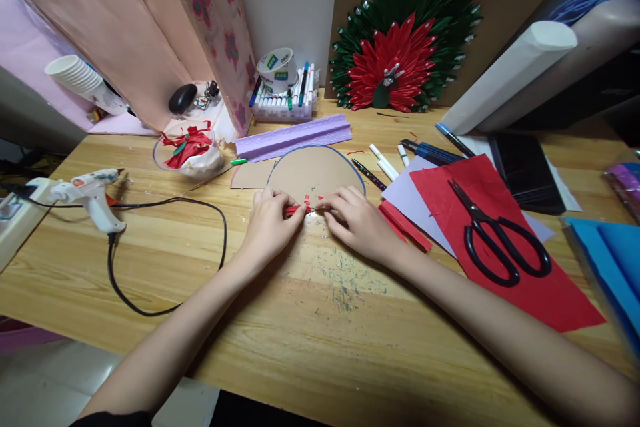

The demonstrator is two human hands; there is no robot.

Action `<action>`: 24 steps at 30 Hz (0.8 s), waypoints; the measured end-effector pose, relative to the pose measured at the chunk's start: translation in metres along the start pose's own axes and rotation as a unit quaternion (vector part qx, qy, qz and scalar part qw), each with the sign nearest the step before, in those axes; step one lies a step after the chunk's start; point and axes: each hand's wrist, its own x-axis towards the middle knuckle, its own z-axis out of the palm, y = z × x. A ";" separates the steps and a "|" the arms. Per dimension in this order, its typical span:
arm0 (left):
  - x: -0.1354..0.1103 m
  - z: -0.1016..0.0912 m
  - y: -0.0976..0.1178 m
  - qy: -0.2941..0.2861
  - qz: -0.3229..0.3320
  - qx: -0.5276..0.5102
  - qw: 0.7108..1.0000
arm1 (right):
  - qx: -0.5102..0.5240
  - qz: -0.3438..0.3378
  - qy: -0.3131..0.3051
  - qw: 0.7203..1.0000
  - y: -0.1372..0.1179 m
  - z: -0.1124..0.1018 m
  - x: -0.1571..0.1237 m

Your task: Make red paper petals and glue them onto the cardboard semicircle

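My left hand point(273, 217) pinches a small folded piece of red crepe paper point(296, 211) between thumb and forefinger. Close on its right, my right hand point(353, 217) has its fingertips together at the tip of that red piece; whether they grip it or something tiny is too small to tell. Both hands are at the near edge of a round cardboard piece point(317, 170) outlined in blue. Small red scraps lie between the hands. Beside my right wrist are folded red paper strips point(405, 225).
Black-handled scissors point(500, 240) lie on a red sheet point(560, 300) at right. At left stand a glue gun point(95, 197) with a looping cord and a bowl of red scraps point(187, 150). Behind are purple crepe paper point(295, 137), a marker box point(285, 103) and a red-green paper peacock point(400, 47).
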 end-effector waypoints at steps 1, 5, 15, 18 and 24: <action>0.001 0.000 0.001 -0.004 -0.001 0.004 1.000 | -0.008 -0.002 -0.002 1.000 0.000 0.001 0.003; 0.000 -0.002 0.003 -0.008 -0.003 0.003 1.000 | -0.024 -0.008 -0.007 1.000 -0.001 0.004 0.011; -0.008 -0.008 -0.008 0.018 0.004 -0.014 1.000 | -0.017 -0.030 -0.009 0.999 0.000 0.006 0.010; -0.006 -0.006 -0.008 0.020 0.000 -0.009 1.000 | -0.032 -0.029 -0.011 0.999 0.001 0.008 0.010; -0.005 -0.002 -0.009 0.031 0.001 -0.004 1.000 | -0.047 -0.029 -0.014 0.998 0.001 0.010 0.010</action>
